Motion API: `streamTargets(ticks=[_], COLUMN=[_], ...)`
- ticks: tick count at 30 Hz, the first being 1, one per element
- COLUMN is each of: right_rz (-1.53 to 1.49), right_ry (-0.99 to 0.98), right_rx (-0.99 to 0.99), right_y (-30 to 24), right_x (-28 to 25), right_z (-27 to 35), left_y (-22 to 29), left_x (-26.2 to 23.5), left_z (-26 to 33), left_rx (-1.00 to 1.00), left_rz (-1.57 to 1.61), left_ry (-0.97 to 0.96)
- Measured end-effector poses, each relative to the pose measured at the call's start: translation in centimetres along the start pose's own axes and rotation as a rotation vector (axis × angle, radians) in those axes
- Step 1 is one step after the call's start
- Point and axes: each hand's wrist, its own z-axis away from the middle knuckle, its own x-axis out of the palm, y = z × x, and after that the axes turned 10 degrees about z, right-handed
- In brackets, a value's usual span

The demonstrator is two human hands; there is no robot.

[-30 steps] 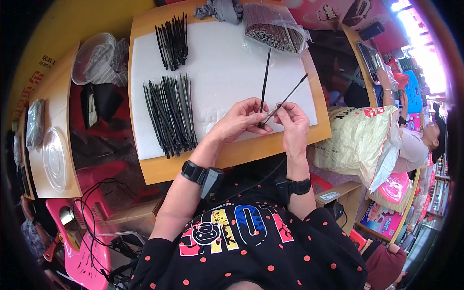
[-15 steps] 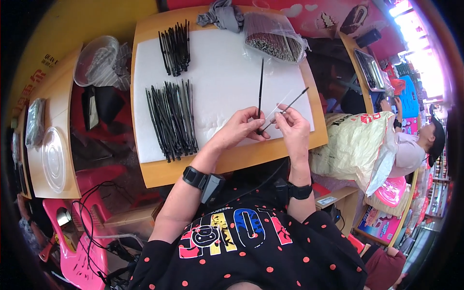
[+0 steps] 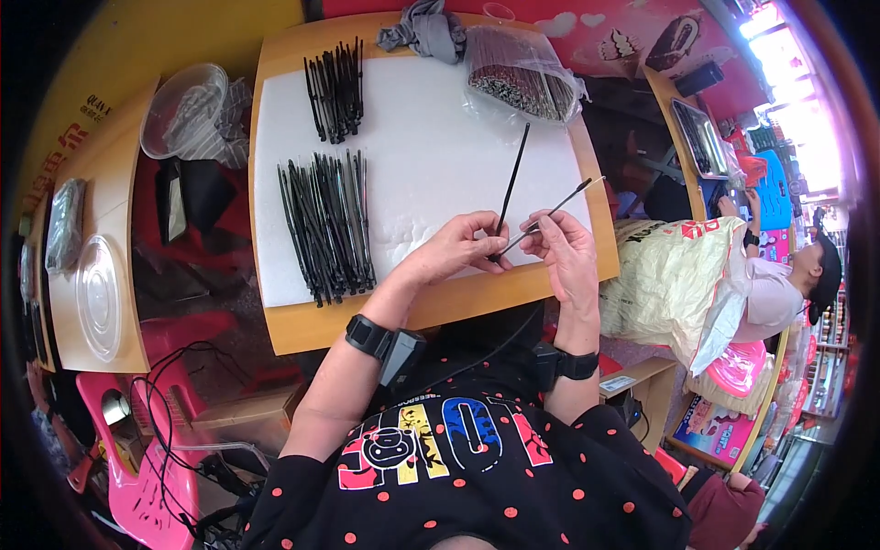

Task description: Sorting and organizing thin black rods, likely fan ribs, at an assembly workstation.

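Close together over the table's near right part, both my hands work on thin black sticks. My left hand [image 3: 466,246] pinches one long black stick [image 3: 515,176], which points up and away, leaning slightly right. A second dark stick [image 3: 566,202] slants from my left fingertips up to the right. The fingers of my right hand [image 3: 566,255] are closed on it. Past its far end a thin pale tip sticks out. On the white sheet [image 3: 431,156] to the left lie a large bundle of black sticks [image 3: 328,229] and a smaller bundle [image 3: 335,92] beyond it.
A clear plastic bag of thin sticks [image 3: 522,78] lies at the table's far right, beside a grey cloth [image 3: 423,32]. A large pale woven sack [image 3: 674,275] stands by the right edge. Left are another table [image 3: 119,312] and a pink chair [image 3: 151,495]. Another person [image 3: 779,266] sits at right.
My right hand has shifted slightly right and turned. The separate pale strip beside its stick no longer shows; a pale tip now extends from the stick's end. The left-hand stick leans more to the right.
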Motion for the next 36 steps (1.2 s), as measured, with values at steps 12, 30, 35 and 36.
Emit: streamTargets(ticks=[12, 30, 35, 36], right_rz=[0.247, 0.454, 0.253, 0.206], right_ry=[0.158, 0.346, 0.309, 0.276], right_rx=[-0.125, -0.238, -0.32, -0.311], right_y=[-0.4, -2.1, -5.5, -6.0], right_x=[1.6, 2.9, 4.9, 5.4], right_z=[0.1, -2.5, -4.7, -5.0], left_y=[-0.2, 1.0, 0.0, 0.0], left_x=[-0.2, 1.2, 0.0, 0.0], left_z=[-0.1, 0.4, 0.8, 0.7], left_rx=[0.001, -0.006, -0.071, -0.069], left_rz=[0.001, -0.003, -0.234, -0.235], left_ry=[-0.017, 0.001, -0.255, -0.249])
